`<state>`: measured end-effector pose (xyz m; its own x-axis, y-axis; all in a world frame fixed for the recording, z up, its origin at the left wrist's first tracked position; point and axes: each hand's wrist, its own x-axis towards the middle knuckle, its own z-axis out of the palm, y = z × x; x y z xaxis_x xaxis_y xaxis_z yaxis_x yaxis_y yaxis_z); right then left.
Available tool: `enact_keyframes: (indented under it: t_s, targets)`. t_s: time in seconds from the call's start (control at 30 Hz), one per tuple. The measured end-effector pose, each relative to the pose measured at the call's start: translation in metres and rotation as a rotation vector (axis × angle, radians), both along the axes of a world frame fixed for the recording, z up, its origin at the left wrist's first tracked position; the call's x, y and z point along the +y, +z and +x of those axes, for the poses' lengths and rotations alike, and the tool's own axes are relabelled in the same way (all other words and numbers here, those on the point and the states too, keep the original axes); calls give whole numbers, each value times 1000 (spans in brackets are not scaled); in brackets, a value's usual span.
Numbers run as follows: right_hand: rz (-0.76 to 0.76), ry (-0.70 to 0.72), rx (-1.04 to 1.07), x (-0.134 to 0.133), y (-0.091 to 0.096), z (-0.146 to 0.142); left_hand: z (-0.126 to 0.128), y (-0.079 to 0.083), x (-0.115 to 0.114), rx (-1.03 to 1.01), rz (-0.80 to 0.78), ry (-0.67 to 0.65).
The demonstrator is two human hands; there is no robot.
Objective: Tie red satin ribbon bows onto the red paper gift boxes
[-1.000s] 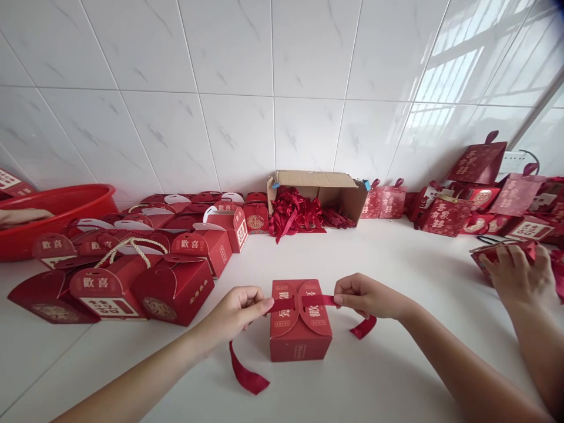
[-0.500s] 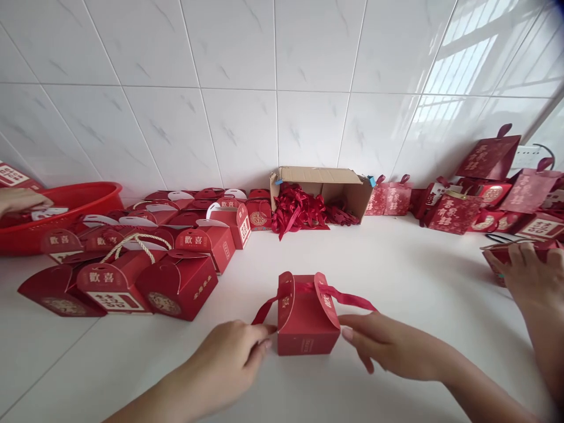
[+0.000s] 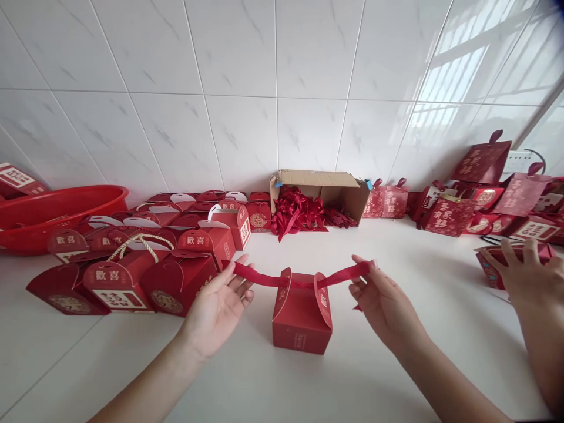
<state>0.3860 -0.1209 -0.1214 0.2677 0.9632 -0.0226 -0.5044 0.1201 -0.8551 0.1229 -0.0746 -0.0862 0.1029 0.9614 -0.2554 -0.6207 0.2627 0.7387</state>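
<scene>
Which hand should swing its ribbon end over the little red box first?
Probably the right hand. Both hold an end of the ribbon threaded through the red box, but the left hand is crowded by the other red boxes, while the right has bare table around it.

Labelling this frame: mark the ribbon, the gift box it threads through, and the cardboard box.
ribbon (image 3: 346,272), head view, stretch right of the gift box
gift box (image 3: 300,320), head view, front face
cardboard box (image 3: 317,178), head view, top flap

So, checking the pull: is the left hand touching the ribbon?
Touching. The head view shows the ribbon lying right across the left hand, no gap.
</scene>
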Motion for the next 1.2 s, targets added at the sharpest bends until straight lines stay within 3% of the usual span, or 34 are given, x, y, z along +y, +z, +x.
enact_keyframes:
  t_s: [0.13, 0.33, 0.47, 0.6, 0.77, 1.03, 1.2]
  targets:
    - [136, -107, -49, 4, 19, 15, -5, 10, 2, 124, 229, 80]
    - [366, -277, -301, 14, 54, 24, -3, 34, 3, 398, 645, 239]
    - [428, -174, -471, 27, 83, 24, 8, 58, 10, 506, 813, 203]
    - [509, -37, -564, 36, 107, 17, 26, 76, 18, 540, 869, 130]
    - [594, 41, -601, 37, 124, 1, 45, 86, 23, 536, 893, 82]
    - [649, 147, -597, 35, 134, -19, 57, 96, 17, 559, 947, 11]
    - [676, 137, -579, 37, 133, -19, 58, 98, 15, 571, 952, 14]
